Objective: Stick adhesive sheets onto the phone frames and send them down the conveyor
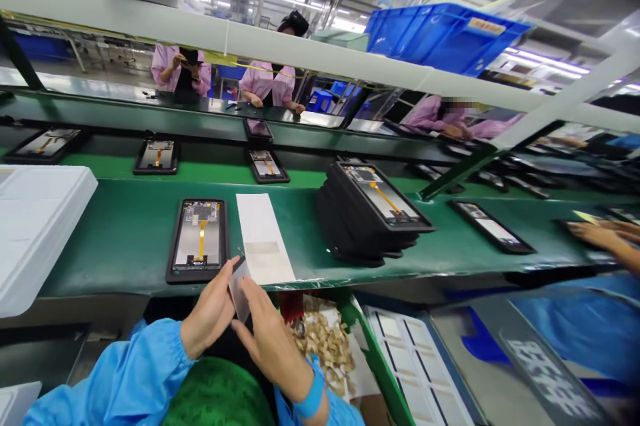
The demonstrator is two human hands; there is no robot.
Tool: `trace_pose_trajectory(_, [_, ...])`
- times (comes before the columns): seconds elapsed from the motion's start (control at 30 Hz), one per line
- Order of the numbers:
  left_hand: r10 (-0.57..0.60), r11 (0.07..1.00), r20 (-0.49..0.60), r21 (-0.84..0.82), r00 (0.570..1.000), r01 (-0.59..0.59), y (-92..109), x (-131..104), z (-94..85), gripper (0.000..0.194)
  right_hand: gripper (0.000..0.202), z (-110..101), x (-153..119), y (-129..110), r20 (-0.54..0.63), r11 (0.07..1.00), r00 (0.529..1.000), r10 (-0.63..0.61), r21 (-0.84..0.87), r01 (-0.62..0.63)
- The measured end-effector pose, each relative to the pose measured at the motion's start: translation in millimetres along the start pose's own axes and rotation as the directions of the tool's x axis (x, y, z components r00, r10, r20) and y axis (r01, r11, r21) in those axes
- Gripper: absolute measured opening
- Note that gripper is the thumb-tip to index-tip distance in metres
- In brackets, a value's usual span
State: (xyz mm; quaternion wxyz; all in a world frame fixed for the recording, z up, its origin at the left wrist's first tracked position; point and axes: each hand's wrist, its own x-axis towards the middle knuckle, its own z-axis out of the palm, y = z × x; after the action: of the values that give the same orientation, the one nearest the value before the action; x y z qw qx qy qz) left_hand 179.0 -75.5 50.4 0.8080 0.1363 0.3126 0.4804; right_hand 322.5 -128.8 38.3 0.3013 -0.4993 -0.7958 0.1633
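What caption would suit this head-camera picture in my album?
Left hand and right hand with a thin, flat piece between their fingers, at a green workbench bearing open-backed devices.

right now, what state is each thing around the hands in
Flat grey piece, held tilted between left grip and right grip
Nearest device, lying flat, back open, insides showing
Device stack, piled unevenly, top one open
White sheet, lying flat on the green bench
Green bin, open-topped, holding tan scraps
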Motion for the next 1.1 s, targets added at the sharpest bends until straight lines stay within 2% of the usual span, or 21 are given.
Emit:
trace_pose_trajectory(0.07, [0.046, 0.994, 0.021, 0.095, 0.999, -0.048, 11.5, -7.7, -8.8, 0.050, 0.052, 6.1, 8.6, -3.6, -0.050, 0.997, 0.998, 0.036, 0.075, -0.032])
trace_pose_trajectory(0.13, [0.133, 0.955, -0.004, 0.267, 0.991, -0.127, 27.5, -14.6, -25.1, 0.053, 0.045, 8.3, 15.1, -0.8, -0.093, 0.966, 0.980, 0.174, 0.211, -0.151])
trace_pose_trajectory(0.17, [0.181, 0.918, -0.029, 0.365, 0.983, -0.158, 35.5, -17.5, -35.1, 0.055, 0.041, 9.2, 18.7, -0.2, -0.072, 0.928, 0.967, 0.245, 0.304, -0.213])
trace_pose_trajectory(0.23, [0.220, 0.847, -0.057, 0.506, 0.974, -0.162, 49.6, -22.3, -56.3, 0.054, 0.038, 13.5, 27.7, -2.9, 0.043, 0.812, 0.946, 0.320, 0.502, -0.297])
trace_pose_trajectory(0.3, [0.183, 0.841, -0.056, 0.527, 0.982, -0.127, 60.3, -26.2, -76.8, 0.053, 0.040, 23.0, 39.3, -8.7, 0.164, 0.700, 0.942, 0.293, 0.635, -0.328])
trace_pose_trajectory(0.33, [0.176, 0.851, -0.066, 0.511, 0.982, -0.118, 65.1, -28.0, -86.3, 0.052, 0.042, 29.1, 46.5, -10.8, 0.215, 0.672, 0.941, 0.260, 0.660, -0.336])
trace_pose_trajectory(0.37, [0.189, 0.862, -0.097, 0.493, 0.977, -0.118, 70.1, -29.7, -95.2, 0.053, 0.045, 35.5, 54.7, -11.3, 0.250, 0.673, 0.941, 0.227, 0.659, -0.337])
trace_pose_trajectory(0.43, [0.238, 0.872, -0.186, 0.473, 0.953, -0.126, 81.6, -32.2, -111.2, 0.056, 0.049, 46.8, 75.5, -5.9, 0.258, 0.759, 0.950, 0.174, 0.580, -0.297])
trace_pose_trajectory(0.53, [0.263, 0.877, -0.251, 0.465, 0.931, -0.122, 102.6, -32.3, -129.9, 0.062, 0.052, 58.6, 116.4, 15.4, 0.165, 0.955, 0.985, 0.047, 0.281, -0.092])
trace_pose_trajectory(0.6, [0.269, 0.868, -0.252, 0.482, 0.929, -0.121, 115.5, -29.0, -138.7, 0.064, 0.052, 65.8, 144.8, 31.0, 0.163, 0.997, 0.985, -0.057, 0.051, 0.049])
trace_pose_trajectory(0.67, [0.272, 0.853, -0.253, 0.511, 0.928, -0.110, 125.0, -23.2, -145.1, 0.060, 0.045, 74.1, 168.4, 42.6, 0.196, 0.990, 0.975, -0.100, -0.078, 0.117])
trace_pose_trajectory(0.73, [0.264, 0.838, -0.250, 0.538, 0.932, -0.093, 131.1, -15.5, -149.6, 0.053, 0.039, 83.1, 184.7, 49.3, 0.204, 0.990, 0.974, -0.096, -0.086, 0.115])
trace_pose_trajectory(0.8, [0.260, 0.814, -0.237, 0.575, 0.936, -0.081, 135.2, -6.0, -151.8, 0.047, 0.039, 90.8, 194.9, 53.3, 0.182, 0.999, 0.982, -0.048, 0.014, 0.046])
trace_pose_trajectory(0.87, [0.271, 0.781, -0.217, 0.619, 0.938, -0.083, 138.8, 5.6, -150.5, 0.043, 0.040, 95.6, 202.4, 56.8, 0.158, 0.975, 0.985, 0.068, 0.197, -0.099])
trace_pose_trajectory(0.9, [0.279, 0.764, -0.200, 0.639, 0.939, -0.091, 140.4, 12.6, -148.0, 0.041, 0.039, 96.6, 205.9, 58.8, 0.155, 0.933, 0.977, 0.145, 0.309, -0.187])
trace_pose_trajectory(0.97, [0.285, 0.732, -0.148, 0.671, 0.947, -0.115, 143.2, 29.0, -139.5, 0.038, 0.039, 94.9, 213.0, 62.9, 0.198, 0.786, 0.940, 0.278, 0.516, -0.342])
trace_pose_trajectory(1.03, [0.282, 0.700, -0.097, 0.702, 0.955, -0.135, 144.8, 48.3, -127.9, 0.035, 0.043, 87.9, 219.8, 66.5, 0.272, 0.637, 0.905, 0.327, 0.644, -0.424])
trace_pose_trajectory(1.1, [0.283, 0.660, -0.066, 0.737, 0.957, -0.144, 144.8, 68.3, -116.8, 0.033, 0.046, 75.8, 224.5, 69.1, 0.301, 0.586, 0.895, 0.328, 0.679, -0.443])
